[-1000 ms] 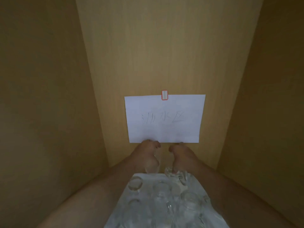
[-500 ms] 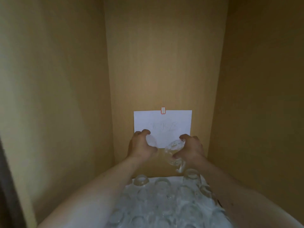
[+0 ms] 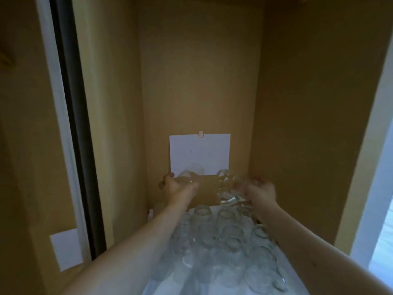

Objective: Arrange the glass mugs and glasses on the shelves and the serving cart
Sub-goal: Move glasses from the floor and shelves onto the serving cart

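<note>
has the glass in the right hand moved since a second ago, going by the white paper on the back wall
Yes. The glass held by the right hand was low among the glasses below the white paper; it is now lifted, level with the paper's lower right corner.

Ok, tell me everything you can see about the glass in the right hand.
The glass mug is clear, thick-looking glass with a bumpy, faceted surface, blurred by motion. It is held up off the shelf, tilted, in front of the wooden back panel just below the white paper sign's corner. The right hand grips it from the right side; whether by a handle cannot be told. It hangs above the rows of upturned glasses.
</note>
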The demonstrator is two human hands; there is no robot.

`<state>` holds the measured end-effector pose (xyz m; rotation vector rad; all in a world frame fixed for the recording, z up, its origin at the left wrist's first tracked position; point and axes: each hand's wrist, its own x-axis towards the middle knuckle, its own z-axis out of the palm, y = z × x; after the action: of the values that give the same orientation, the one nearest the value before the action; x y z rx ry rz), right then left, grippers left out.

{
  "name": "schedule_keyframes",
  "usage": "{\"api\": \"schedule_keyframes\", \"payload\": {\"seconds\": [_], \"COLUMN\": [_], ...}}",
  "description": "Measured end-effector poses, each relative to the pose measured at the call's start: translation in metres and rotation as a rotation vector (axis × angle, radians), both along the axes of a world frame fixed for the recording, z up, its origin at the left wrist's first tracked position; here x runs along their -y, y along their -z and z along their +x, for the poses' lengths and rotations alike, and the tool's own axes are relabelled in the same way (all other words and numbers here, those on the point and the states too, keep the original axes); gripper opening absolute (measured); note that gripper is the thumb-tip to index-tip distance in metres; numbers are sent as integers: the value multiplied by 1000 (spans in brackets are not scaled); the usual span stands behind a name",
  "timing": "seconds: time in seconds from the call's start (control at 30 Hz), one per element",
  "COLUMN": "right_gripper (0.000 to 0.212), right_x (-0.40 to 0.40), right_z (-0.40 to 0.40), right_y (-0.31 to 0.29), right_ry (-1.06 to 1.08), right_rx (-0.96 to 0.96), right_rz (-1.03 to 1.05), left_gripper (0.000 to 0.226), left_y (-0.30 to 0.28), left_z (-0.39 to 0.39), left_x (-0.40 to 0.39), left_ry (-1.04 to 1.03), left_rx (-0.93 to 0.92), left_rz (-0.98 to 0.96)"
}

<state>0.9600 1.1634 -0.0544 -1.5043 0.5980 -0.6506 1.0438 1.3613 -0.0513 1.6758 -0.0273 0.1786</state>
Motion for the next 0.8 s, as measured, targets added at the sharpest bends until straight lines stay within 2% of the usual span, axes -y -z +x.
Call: {"api": "schedule_keyframes", "payload": {"seconds": [0.1,0.2,0.33,0.47,0.6,0.8], "right_gripper": [70,74,67,52,18,26], "right_x": [-10,-18,-19,-13,-3,19], "right_z": [-29,-53,-78,-103,-137,-205], "right_y": [2,3,4,-2,-7,-7], "right_ry": [-78,-164,-281,-355,-451,-542], "right_rx": [79,189,298,346,435,444], "right_rz": [189,351,460,523,634,663], "left_gripper": [82,77,64,76,74,73], "left_y": [11,12,10,3,-5,-6], "left_z": [-20,-37,-54,-79,-112,-178], "left_x": [-6,-7,-5,6,19,47], "left_ry": [20,84,175,273,291,381], "left_rx": [1,-13,-45,-36,-63,-82], "left_rz": [-59,-215,-324,-458,-440,-403]}}
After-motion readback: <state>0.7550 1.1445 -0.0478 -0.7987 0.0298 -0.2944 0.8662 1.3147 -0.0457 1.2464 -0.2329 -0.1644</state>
